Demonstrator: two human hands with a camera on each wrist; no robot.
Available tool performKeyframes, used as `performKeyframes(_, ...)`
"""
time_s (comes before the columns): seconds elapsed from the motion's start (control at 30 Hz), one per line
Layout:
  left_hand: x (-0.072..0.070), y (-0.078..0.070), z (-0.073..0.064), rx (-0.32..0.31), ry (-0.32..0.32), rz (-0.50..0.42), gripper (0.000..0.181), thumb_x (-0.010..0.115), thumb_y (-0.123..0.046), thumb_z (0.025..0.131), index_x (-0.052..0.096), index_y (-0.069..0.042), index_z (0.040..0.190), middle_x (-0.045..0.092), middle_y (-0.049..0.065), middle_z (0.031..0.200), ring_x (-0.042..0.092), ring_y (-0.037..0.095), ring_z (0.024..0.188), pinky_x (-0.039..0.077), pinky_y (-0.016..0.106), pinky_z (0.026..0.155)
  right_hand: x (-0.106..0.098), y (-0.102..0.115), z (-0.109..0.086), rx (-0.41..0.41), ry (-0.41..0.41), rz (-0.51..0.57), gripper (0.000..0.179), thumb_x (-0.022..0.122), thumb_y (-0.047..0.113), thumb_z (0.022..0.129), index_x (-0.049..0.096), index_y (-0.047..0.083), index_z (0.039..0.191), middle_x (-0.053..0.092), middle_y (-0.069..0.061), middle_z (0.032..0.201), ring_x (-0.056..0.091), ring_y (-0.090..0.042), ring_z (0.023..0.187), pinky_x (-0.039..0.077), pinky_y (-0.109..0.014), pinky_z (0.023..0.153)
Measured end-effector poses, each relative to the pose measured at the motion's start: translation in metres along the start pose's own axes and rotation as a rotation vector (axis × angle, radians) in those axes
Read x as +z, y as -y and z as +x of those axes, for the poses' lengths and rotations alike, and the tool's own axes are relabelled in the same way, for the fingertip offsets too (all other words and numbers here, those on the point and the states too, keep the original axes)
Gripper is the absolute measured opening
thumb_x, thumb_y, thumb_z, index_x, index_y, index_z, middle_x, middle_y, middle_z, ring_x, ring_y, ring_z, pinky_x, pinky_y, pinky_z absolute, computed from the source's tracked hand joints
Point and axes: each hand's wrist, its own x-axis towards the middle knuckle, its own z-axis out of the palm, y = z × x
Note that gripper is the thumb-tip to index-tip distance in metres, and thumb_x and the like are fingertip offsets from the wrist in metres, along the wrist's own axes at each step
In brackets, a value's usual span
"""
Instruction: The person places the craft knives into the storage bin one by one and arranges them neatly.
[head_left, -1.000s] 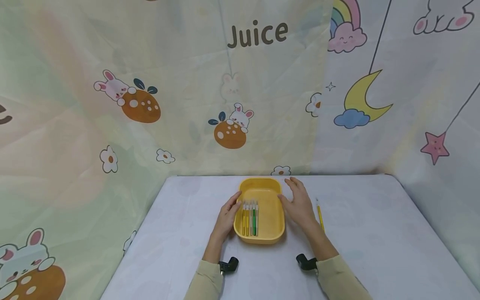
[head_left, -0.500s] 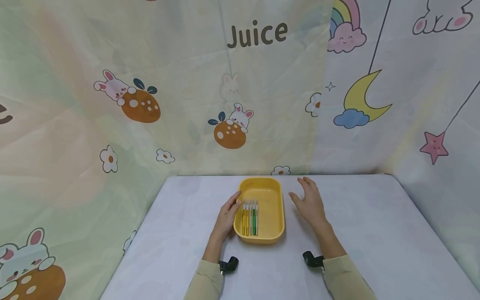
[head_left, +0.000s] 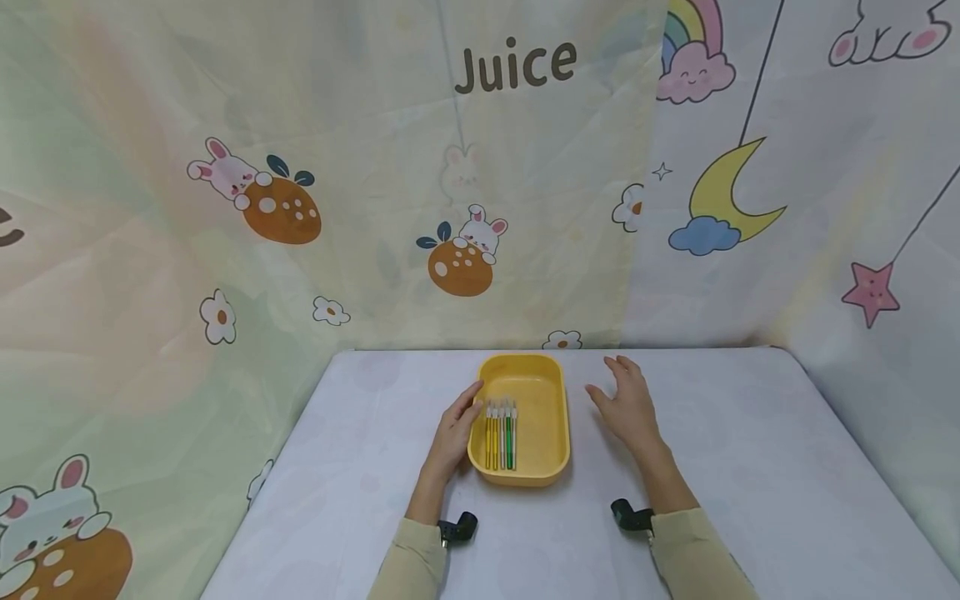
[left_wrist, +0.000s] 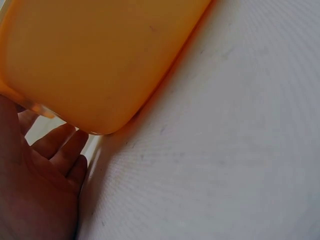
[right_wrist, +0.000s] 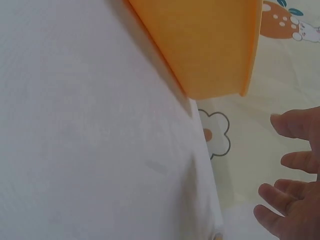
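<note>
A yellow rectangular tray stands on the table. Inside it, along the left side, several slim pencils lie in a row, tips toward the back; yellow, grey and green ones show. My left hand rests at the tray's left rim with its fingers loosely extended; in the left wrist view they reach along the tray's outer wall. To the right of the tray, my right hand hovers apart from it, fingers spread and holding nothing. A small pale tip peeks in at the bottom of the right wrist view.
A white cloth covers the table. Behind it hangs a printed curtain with rabbits, a moon and flowers. Each wrist carries a black camera, such as the left one.
My right hand has left the tray's right rim and shifted rightward. The yellow pencil that lay to the right is now hidden behind that hand and forearm. The left hand stays put.
</note>
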Motion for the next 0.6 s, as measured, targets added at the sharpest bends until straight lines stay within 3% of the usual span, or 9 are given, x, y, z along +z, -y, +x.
performKeyframes(0.6,0.001,0.0,0.001,-0.001,-0.005,0.006,0.046,0.049,-0.035,0.111,0.049,-0.027,0.156,0.042,-0.01,0.164,0.03,0.017,0.158,0.02,0.047,0.132,-0.008,-0.019,0.002,0.033,-0.001,-0.021,0.068,0.068,0.027,0.099,0.041,-0.006,0.153,0.029,-0.034,0.161,0.03,-0.053,0.149,0.03,-0.068,0.121)
